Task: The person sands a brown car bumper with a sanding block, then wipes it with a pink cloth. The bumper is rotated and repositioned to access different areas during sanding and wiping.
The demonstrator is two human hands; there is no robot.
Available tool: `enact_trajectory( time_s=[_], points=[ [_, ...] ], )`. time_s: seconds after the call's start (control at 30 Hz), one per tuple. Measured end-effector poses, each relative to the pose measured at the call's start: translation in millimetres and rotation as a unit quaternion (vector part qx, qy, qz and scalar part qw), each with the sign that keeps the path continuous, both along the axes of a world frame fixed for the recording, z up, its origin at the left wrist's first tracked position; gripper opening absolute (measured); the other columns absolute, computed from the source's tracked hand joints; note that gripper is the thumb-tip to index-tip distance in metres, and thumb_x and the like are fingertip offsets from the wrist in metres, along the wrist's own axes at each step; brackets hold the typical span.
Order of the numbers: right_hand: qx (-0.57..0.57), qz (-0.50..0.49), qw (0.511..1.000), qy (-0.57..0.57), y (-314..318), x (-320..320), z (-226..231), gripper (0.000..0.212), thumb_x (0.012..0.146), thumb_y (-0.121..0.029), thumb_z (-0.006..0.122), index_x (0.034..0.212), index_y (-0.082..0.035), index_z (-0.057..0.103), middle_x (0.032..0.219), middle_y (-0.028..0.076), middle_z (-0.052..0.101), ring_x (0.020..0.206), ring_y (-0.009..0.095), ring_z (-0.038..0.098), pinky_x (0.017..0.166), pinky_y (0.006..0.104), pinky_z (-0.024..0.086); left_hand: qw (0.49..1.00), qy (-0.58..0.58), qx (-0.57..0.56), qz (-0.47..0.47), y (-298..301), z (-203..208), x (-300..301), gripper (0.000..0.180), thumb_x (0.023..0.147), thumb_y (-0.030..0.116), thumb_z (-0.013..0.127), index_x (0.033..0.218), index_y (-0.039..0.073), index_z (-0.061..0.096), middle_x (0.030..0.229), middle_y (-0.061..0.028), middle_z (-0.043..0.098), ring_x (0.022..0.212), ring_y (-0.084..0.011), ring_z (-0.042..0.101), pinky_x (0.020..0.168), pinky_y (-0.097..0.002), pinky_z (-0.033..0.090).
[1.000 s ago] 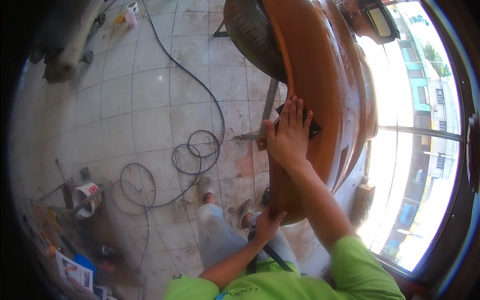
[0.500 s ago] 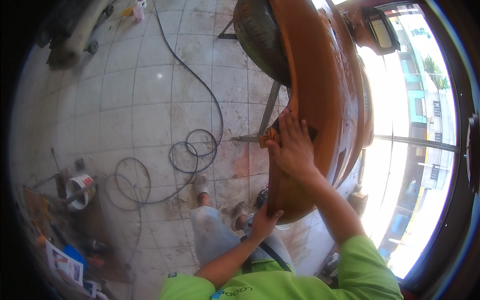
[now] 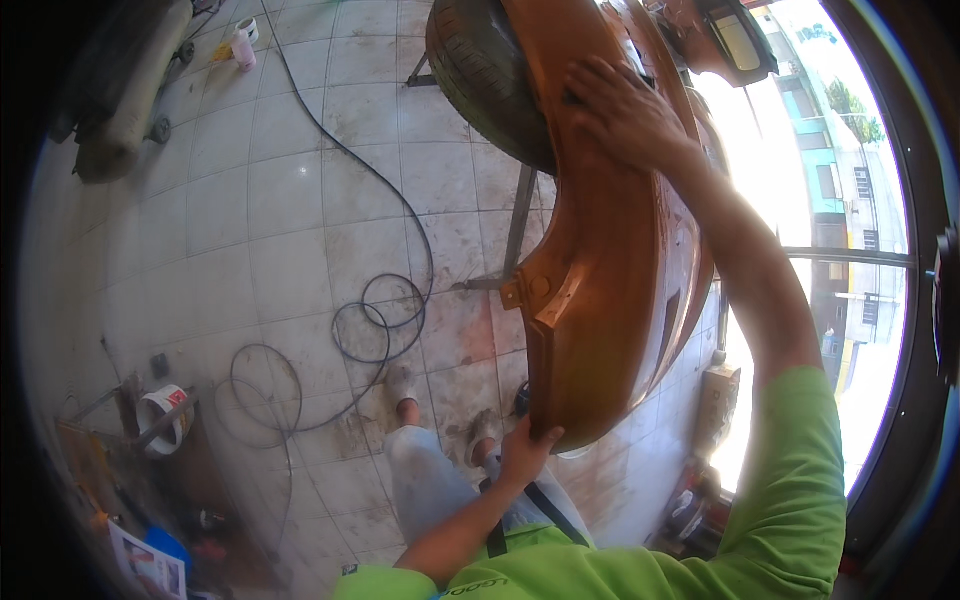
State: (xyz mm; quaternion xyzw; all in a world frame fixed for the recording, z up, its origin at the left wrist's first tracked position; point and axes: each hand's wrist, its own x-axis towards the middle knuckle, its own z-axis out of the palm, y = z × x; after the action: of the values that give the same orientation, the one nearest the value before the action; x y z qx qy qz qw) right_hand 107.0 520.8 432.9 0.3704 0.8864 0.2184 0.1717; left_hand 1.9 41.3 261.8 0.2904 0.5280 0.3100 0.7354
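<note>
A glossy copper-orange car bumper (image 3: 590,340), curved and long, runs from near my lap away from me. My left hand (image 3: 527,452) grips its near lower edge, the thumb on the outer face and the fingers behind it. Far up the panel my right hand (image 3: 635,115) lies flat, its fingers stretched together over the surface. A small dark sheet (image 3: 572,98) peeks out under those fingertips; most of it is hidden by the hand. On the panel's left edge sits a bracket-like tab (image 3: 512,292). Behind the panel is a dark tyre (image 3: 480,85).
A metal stand leg (image 3: 518,225) stands beneath the panel. A dark hose (image 3: 405,205) loops over the tiled floor (image 3: 285,215). At the left are a white bucket (image 3: 165,420) and loose tools. An orange side mirror (image 3: 740,45) hangs near the bright window (image 3: 840,270).
My right hand has slid away from me up the panel, the dark sheet moving with it, and uncovered the tab area. My left hand keeps its grip. The view has shifted slightly.
</note>
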Motion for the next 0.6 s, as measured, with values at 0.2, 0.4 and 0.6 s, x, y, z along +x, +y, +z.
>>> enact_trajectory(
  time_s=[0.2, 0.4, 0.6],
  points=[
    [0.092, -0.018, 0.994, 0.047, 34.5, -3.3, -18.5, 0.059, 0.108, -0.048, 0.043, 0.156, -0.013, 0.048, 0.167, 0.003, 0.039, 0.158, 0.022, 0.026, 0.129, 0.0507, 0.015, 0.999, -0.011, 0.038, 0.004, -5.3, -8.4, -3.8, 0.055, 0.092, 0.041, 0.079, 0.129, 0.004, 0.066, 0.108, -0.0172, 0.077, 0.102, -0.0312, 0.075, 0.088, -0.0392, 0.057],
    [-0.021, -0.167, 0.981, 0.094, -262.4, 27.5, -59.9, 0.077, 0.102, -0.063, 0.042, 0.155, -0.007, 0.048, 0.168, 0.007, 0.037, 0.159, 0.028, 0.024, 0.126, 0.0635, 0.003, 0.999, -0.012, 0.003, 0.051, -6.3, 3.5, 3.5, 0.041, 0.101, 0.036, 0.067, 0.127, 0.003, 0.067, 0.101, -0.0160, 0.077, 0.092, -0.0268, 0.075, 0.082, -0.0357, 0.055],
    [-0.148, -0.122, 0.970, 0.148, -351.2, 21.7, -68.9, 0.075, 0.105, -0.058, 0.040, 0.157, -0.004, 0.043, 0.169, 0.010, 0.035, 0.159, 0.031, 0.023, 0.127, 0.0605, -0.001, 0.985, -0.115, 0.046, 0.124, -41.1, -48.4, 21.6, 0.058, 0.115, 0.038, 0.029, 0.136, -0.007, 0.059, 0.126, -0.0246, 0.069, 0.123, -0.0356, 0.063, 0.107, -0.0394, 0.044]
  ],
)
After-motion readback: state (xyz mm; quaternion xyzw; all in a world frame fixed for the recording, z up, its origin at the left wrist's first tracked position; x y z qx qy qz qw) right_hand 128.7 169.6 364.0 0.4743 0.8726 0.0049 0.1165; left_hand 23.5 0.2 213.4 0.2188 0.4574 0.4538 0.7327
